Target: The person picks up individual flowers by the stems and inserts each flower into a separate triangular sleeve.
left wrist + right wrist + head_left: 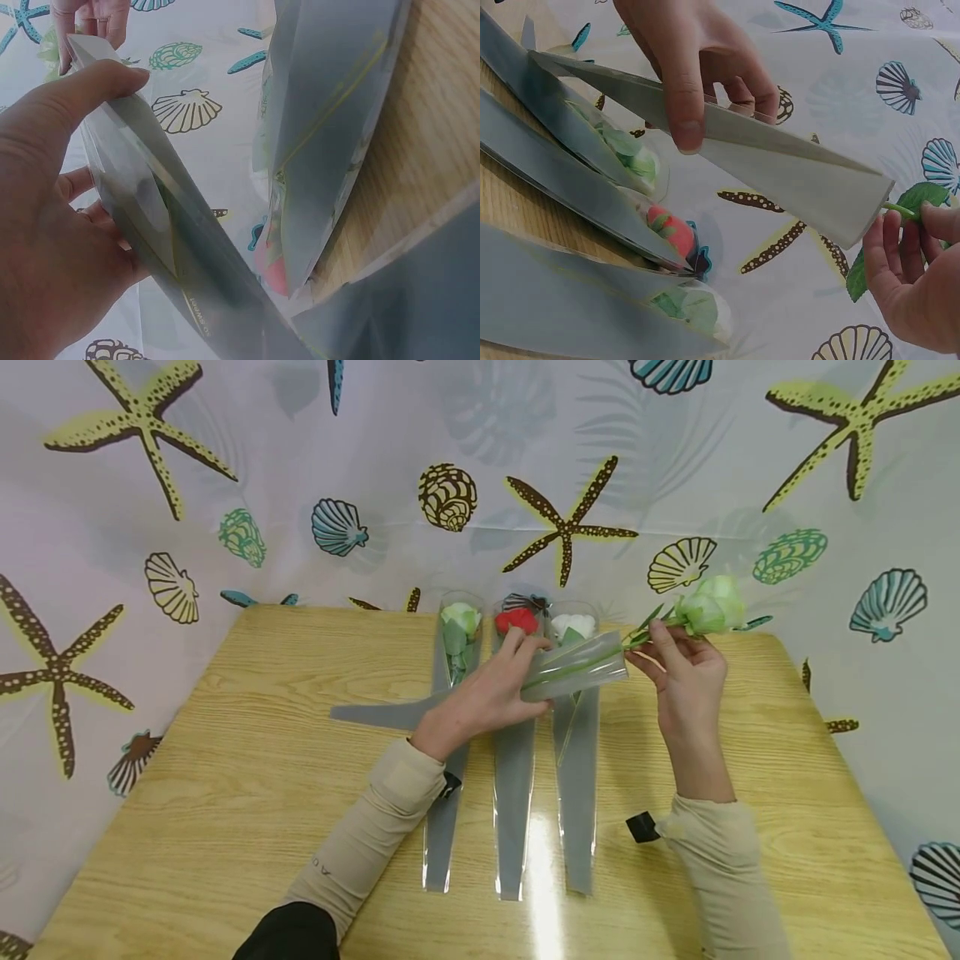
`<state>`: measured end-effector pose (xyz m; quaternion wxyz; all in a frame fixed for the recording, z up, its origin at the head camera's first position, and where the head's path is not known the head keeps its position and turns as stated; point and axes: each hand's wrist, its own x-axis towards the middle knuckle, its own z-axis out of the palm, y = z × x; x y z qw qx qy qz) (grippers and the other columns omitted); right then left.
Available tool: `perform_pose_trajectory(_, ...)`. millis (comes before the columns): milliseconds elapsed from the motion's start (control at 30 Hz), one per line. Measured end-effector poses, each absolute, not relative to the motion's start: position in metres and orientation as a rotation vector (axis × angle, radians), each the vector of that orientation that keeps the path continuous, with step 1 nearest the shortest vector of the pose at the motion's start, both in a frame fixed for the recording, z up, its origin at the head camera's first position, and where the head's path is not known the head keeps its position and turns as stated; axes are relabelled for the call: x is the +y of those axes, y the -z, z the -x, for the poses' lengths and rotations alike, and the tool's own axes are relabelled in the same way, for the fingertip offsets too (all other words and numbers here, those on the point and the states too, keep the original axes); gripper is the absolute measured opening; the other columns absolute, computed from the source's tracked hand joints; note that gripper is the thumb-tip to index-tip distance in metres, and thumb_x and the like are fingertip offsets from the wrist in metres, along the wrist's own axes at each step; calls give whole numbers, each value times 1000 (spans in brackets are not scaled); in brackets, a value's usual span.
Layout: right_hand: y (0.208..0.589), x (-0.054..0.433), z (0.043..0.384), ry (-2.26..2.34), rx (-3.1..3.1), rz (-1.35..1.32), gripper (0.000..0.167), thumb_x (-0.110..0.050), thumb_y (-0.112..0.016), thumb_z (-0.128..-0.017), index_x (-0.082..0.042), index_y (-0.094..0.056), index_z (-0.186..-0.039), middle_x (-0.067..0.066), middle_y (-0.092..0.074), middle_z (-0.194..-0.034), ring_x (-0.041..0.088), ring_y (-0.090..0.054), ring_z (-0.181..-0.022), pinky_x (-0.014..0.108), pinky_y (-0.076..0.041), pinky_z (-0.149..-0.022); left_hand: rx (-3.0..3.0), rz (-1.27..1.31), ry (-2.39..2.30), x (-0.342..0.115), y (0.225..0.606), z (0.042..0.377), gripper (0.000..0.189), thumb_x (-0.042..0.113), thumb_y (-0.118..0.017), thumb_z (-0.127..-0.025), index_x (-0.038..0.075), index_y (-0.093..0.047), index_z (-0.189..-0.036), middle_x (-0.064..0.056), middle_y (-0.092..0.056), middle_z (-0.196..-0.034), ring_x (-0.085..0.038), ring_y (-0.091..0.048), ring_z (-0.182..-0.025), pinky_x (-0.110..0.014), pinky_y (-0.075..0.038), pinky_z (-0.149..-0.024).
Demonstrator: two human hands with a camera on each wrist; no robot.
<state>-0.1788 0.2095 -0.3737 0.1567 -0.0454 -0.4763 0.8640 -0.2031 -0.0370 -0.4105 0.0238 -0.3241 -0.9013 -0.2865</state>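
My left hand (483, 693) grips a tapered flower sleeve (592, 670), clear on one face and grey on the other, its wide mouth toward the right. In the left wrist view the thumb lies along one side of this sleeve and the fingers along the other. My right hand (692, 677) pinches the green stem (901, 211) of a pale green rose (712, 605) just below its leaves. The stem runs into the sleeve's mouth, while bloom and leaves (922, 196) stay outside. The sleeve's narrow tail (375, 716) points left.
Three sleeved roses lie side by side beneath the held sleeve: pale green (461, 618), red (516, 621) and white (573, 627), blooms at the far edge. They rest on a wooden table (262, 793). A seashell-patterned cloth (390, 435) hangs behind.
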Motion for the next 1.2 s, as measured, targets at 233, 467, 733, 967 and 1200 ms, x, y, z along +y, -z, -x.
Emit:
perform_pose_trajectory(233,376,207,179,-2460,-1446,134,14,-9,-79,-94,2,-71,-98,10,-69,-92,20,-71,-75,34,-65,-70,-2843,988,944,-34,413,203,78,41,-84,-90,9,-45,-151,-8,-45,-129,-21,-57,-94,-31,-54,-78)
perform_pose_trajectory(467,378,204,180,-2446,-1522,109,13,-10,-78,-95,1,-72,-100,9,-70,-94,19,-71,-76,33,-65,-69,-2847,964,1057,-28,420,201,63,61,-66,-98,13,-53,-136,0,-53,-117,-14,-56,-92,-32,-53,-83)
perform_pose_trajectory(733,377,199,179,-2447,-1581,41,10,-11,-76,-96,-2,-72,-99,6,-72,-90,17,-71,-77,34,-65,-72,-2493,909,1120,-24,429,202,28,28,-45,-115,11,-58,-97,-2,-49,-84,-14,-44,-74,-28,-39,-70)
perform_pose_trajectory(967,377,198,178,-2465,-1577,39,8,-10,-76,-96,-2,-73,-96,5,-74,-87,16,-74,-72,37,-66,-72,-2383,839,1241,-24,427,203,29,25,-47,-114,10,-60,-94,-3,-49,-81,-14,-42,-72,-27,-37,-69)
perform_pose_trajectory(1200,377,199,176,-2453,-1593,66,9,-9,-77,-95,-1,-72,-95,6,-79,-83,17,-78,-66,34,-65,-66,-2283,815,1246,-25,423,203,29,21,-48,-114,9,-58,-89,-4,-50,-81,-15,-42,-70,-27,-36,-66)
